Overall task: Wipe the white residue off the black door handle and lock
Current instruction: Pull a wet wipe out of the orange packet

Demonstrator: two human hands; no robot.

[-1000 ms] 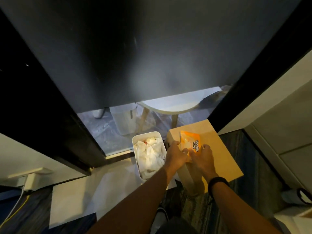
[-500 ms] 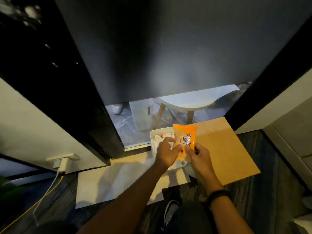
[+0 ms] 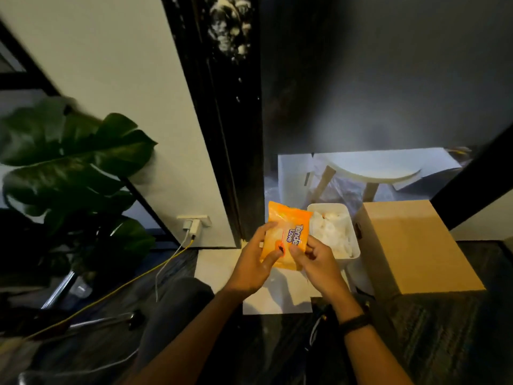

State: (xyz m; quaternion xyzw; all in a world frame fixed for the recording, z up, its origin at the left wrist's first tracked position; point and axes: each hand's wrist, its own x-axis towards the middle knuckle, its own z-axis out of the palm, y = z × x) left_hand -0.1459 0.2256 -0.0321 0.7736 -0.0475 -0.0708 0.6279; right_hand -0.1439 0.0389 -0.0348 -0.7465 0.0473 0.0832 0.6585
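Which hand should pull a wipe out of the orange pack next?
Right, probably. The left hand holds the orange pack across its face and steadies it, while the right hand pinches the pack's lower right edge, near the flap, so it can likely let go and pull.

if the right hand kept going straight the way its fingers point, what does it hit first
The right hand already grips the orange wipes packet. Past that, its line up and slightly left probably meets the black door edge, though depth is unclear.
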